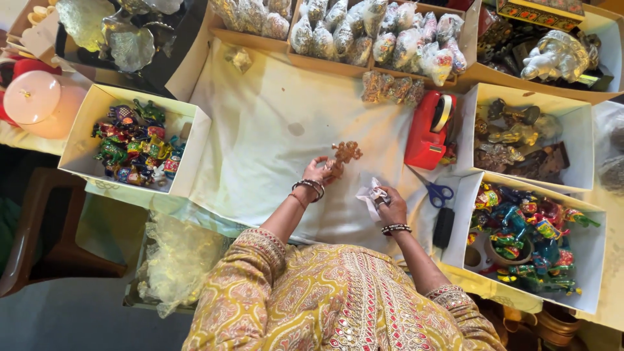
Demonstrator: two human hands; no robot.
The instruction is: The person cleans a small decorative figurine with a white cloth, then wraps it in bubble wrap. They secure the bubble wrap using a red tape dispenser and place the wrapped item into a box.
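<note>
My left hand holds a small copper-coloured metal figurine upright over the white cloth. My right hand grips a crumpled piece of white tissue or wrap a little to the right of the figurine, just above the cloth. Both wrists wear dark beaded bangles. The two hands are close together but apart, near the front middle of the cloth.
A red tape dispenser and blue-handled scissors lie to the right. White boxes of colourful painted figurines flank the cloth, with a box of metal figures. Wrapped packets in trays line the back. Crumpled plastic sits at left.
</note>
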